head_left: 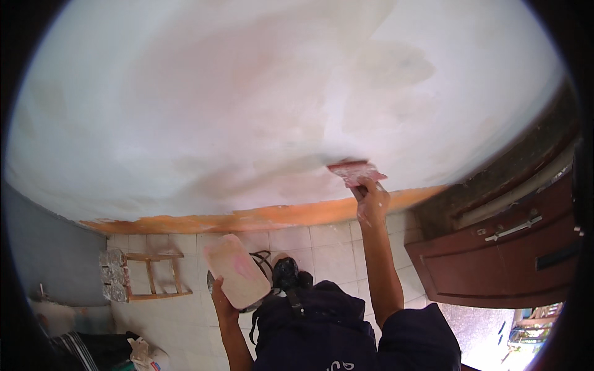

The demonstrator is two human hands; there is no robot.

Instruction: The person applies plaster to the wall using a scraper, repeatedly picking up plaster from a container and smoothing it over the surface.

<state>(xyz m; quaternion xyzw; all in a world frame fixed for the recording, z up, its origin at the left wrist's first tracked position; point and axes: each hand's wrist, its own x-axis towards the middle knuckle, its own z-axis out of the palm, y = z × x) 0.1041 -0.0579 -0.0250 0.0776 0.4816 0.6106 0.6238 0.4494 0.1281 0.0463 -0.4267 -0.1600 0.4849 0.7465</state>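
Note:
Against the patchy white wall, my right hand grips a red putty scraper smeared with white and pink material, its edge at the wall. A shadow stretches leftward from it. Lower and further left, my left hand holds a pale beige board with rounded corners and pink smears. An uneven orange band runs along the bottom of the wall. The black bag-like item below my body is only partly visible.
A stained wooden step stool stands on the white tiled floor at left, near a grey wall and dark striped cloth. At right is a brown door with a silver handle and a bright opening below it.

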